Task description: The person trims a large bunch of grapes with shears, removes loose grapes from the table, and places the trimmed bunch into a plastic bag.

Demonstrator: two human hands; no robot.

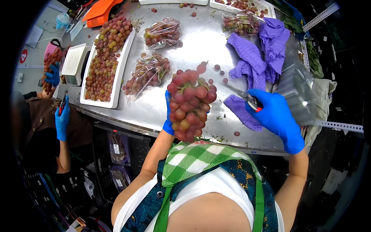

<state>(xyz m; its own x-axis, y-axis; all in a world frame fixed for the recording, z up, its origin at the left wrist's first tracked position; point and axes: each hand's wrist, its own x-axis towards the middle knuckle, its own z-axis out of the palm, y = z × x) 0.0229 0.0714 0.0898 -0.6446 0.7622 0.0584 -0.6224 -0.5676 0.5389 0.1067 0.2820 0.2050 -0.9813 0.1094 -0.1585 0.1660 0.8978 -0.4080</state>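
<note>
A large bunch of reddish grapes (189,104) is held up in front of my apron. My left hand (168,116), in a blue glove, supports it from behind, and the fruit hides most of that hand. My right hand (271,113), also in a blue glove, grips a pair of fruit snips (250,100) with red on the handles. Their blades point left towards the bunch, apart from it. One grape (201,68) stands out above the top of the bunch. Several loose grapes (217,67) lie on the metal table (200,37) just beyond.
Two bagged grape bunches (150,69) lie left of centre. Beyond them are a foam tray of grapes (116,95) and a weighing scale (76,62). A co-worker's gloved hand (62,119) holds snips. Purple mesh sleeves (249,55) and clear plastic boxes (298,90) sit at right.
</note>
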